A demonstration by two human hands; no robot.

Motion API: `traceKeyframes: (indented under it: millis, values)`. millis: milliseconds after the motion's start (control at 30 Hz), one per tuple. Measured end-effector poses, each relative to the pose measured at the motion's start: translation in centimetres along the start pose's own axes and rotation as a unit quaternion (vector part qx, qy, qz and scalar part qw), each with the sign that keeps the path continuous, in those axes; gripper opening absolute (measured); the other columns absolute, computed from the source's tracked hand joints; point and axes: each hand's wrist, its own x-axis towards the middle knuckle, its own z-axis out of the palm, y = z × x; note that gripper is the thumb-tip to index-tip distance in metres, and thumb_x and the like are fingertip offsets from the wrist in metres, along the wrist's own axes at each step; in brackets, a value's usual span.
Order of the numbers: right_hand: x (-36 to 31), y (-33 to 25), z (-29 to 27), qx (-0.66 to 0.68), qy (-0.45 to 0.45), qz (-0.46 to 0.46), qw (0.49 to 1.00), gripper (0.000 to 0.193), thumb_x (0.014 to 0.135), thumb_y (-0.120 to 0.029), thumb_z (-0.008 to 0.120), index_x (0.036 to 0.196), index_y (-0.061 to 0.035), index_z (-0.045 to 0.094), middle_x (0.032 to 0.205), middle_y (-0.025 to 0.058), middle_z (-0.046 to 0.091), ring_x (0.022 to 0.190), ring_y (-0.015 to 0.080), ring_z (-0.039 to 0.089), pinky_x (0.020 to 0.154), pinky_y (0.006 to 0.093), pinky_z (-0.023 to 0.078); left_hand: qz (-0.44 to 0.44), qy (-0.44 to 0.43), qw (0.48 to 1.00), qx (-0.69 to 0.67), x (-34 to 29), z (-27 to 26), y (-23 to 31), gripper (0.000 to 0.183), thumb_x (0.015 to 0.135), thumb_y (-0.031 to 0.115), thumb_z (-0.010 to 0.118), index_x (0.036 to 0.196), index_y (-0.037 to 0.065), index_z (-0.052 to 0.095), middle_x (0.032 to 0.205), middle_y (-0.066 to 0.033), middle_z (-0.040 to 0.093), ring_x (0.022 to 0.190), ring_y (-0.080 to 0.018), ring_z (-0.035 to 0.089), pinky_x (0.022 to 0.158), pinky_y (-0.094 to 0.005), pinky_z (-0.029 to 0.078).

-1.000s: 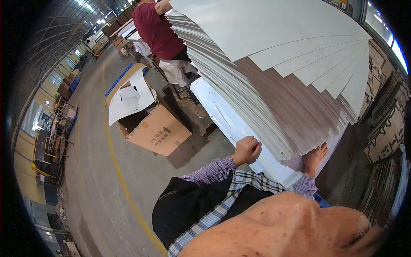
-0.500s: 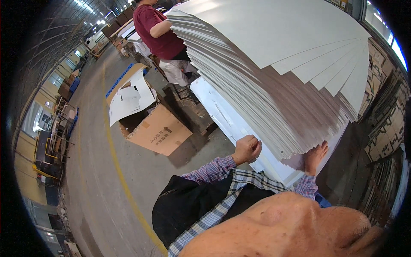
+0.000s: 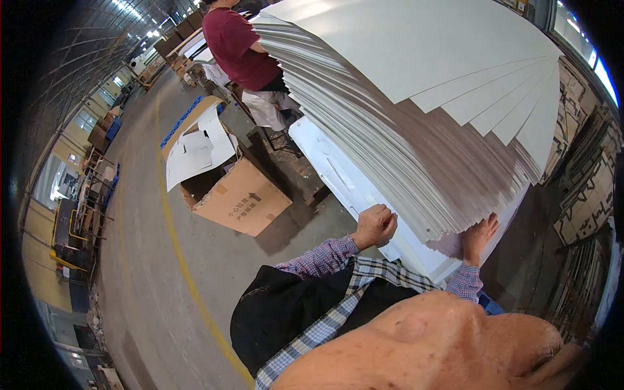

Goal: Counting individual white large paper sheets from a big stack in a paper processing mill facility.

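Observation:
A tall stack of large grey-white card sheets (image 3: 364, 123) rises in front of me, its top sheets fanned out at the right. It stands on a white-covered surface (image 3: 335, 175). My left hand (image 3: 375, 226) is closed in a loose fist just left of the stack's near corner, apart from the sheets, with nothing showing in it. At the stack's near edge, my right hand (image 3: 478, 240) rests with its fingers stretched up against the lower sheets. Part of that hand is hidden by the sheet edges.
Left of the stack, an open cardboard carton (image 3: 242, 200) holds white card offcuts (image 3: 198, 148). A person in a dark red shirt (image 3: 237, 49) stands beyond the stack's far left side. Cut boards (image 3: 588, 201) lean at the right. A yellow line (image 3: 179, 250) runs along the floor.
The other person's bent forearm has drawn out of sight behind the stack's far corner. My two hands and the sheets have stayed in place.

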Motion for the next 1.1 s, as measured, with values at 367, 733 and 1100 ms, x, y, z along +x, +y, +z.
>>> traceKeyframes:
  millis: [367,733,1100]
  values:
    - [0.0,0.1,0.1,-0.007,0.012,-0.004,1.0,0.046,0.084,-0.01,0.063,0.128,-0.0009,0.054,0.125,0.0197,0.053,0.116,0.0411,0.051,0.103,0.0503,0.039,0.001,0.011,1.0,-0.008,0.3,-0.3,0.5,0.025,0.081,0.011,0.07,0.066,0.006,0.051,0.064,-0.0116,0.048,0.056,-0.0298,0.054,0.049,-0.0417,0.043]
    - [-0.3,0.7,0.7,-0.002,0.028,-0.016,0.999,0.048,0.082,-0.009,0.063,0.129,-0.0011,0.053,0.123,0.0196,0.054,0.115,0.041,0.051,0.103,0.0504,0.038,0.002,0.011,1.0,-0.009,0.3,-0.1,0.4,0.027,0.082,0.012,0.07,0.066,0.007,0.05,0.063,-0.0119,0.048,0.056,-0.0304,0.053,0.049,-0.0423,0.043]
    - [-0.9,2.0,2.0,-0.039,0.004,-0.003,0.999,0.059,0.076,-0.012,0.067,0.132,-0.0002,0.049,0.13,0.0202,0.051,0.117,0.0418,0.049,0.105,0.0512,0.037,0.0,0.014,1.0,-0.009,0.3,-0.1,0.7,0.026,0.081,0.011,0.07,0.065,0.007,0.049,0.063,-0.011,0.048,0.056,-0.0304,0.054,0.049,-0.0423,0.043]
